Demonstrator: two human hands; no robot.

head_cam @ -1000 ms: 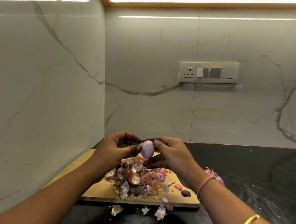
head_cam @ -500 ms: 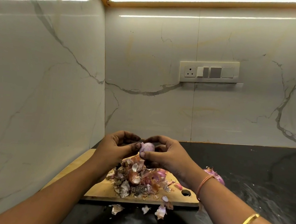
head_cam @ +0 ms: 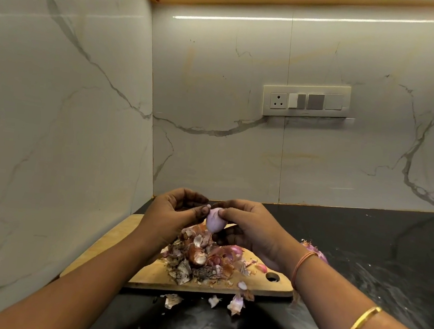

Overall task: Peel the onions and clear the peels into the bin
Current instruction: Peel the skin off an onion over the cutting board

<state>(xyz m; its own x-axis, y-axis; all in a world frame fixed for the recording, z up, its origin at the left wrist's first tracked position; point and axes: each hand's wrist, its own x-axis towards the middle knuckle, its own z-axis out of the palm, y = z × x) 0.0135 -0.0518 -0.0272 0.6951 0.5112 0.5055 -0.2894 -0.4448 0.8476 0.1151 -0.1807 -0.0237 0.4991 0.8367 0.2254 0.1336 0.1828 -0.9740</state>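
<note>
onion (head_cam: 214, 221) pinched between left hand (head_cam: 172, 213) and right hand (head_cam: 250, 228) | judged light, firm, slippery | best held at ends | peels (head_cam: 198, 258) heaped mid chopping board (head_cam: 111, 244)

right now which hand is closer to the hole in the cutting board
Right. The right hand hangs just above and behind the hole; the left hand sits further left, beyond the peel pile. Both pinch the peeled onion.

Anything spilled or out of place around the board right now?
Yes: a few papery onion peel scraps lie off the wooden chopping board, on the black stone countertop by its near edge. Nothing else stands out.
</note>
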